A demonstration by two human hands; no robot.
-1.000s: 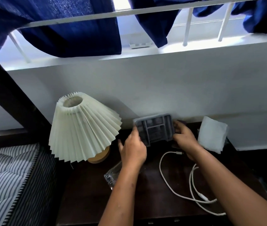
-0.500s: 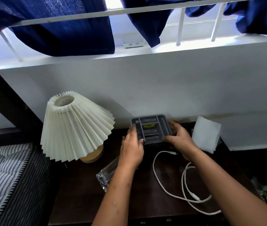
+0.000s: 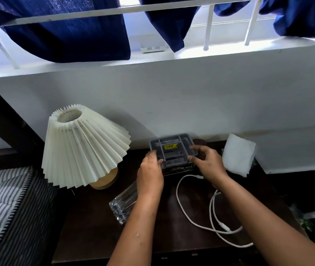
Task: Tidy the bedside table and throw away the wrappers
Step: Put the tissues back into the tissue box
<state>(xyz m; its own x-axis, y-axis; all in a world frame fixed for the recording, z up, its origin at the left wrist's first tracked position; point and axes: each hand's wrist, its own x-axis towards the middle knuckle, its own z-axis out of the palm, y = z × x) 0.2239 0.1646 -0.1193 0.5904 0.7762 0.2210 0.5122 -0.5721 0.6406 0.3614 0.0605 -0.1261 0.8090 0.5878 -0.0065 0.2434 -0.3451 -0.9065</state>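
A grey organiser tray (image 3: 173, 149) with several compartments and a yellow label lies flat at the back of the dark bedside table (image 3: 95, 231), on top of a dark box. My left hand (image 3: 150, 173) holds the tray's left front corner. My right hand (image 3: 207, 162) grips its right edge. A white charging cable (image 3: 183, 210) loops across the table to the right of my left arm. A clear ribbed glass (image 3: 123, 202) lies on its side by my left wrist. A white folded tissue (image 3: 238, 156) leans at the back right.
A pleated cream lamp (image 3: 83, 150) on a wooden base stands at the table's left. A striped mattress (image 3: 1, 204) lies further left. The white wall rises right behind the tray, with blue curtains (image 3: 66, 31) above. Something clear and green (image 3: 304, 217) lies off the table's right edge.
The tray was tilted up on edge a second ago; it has been lowered flat, open side up, and its yellow label now shows. Both hands stayed on it.
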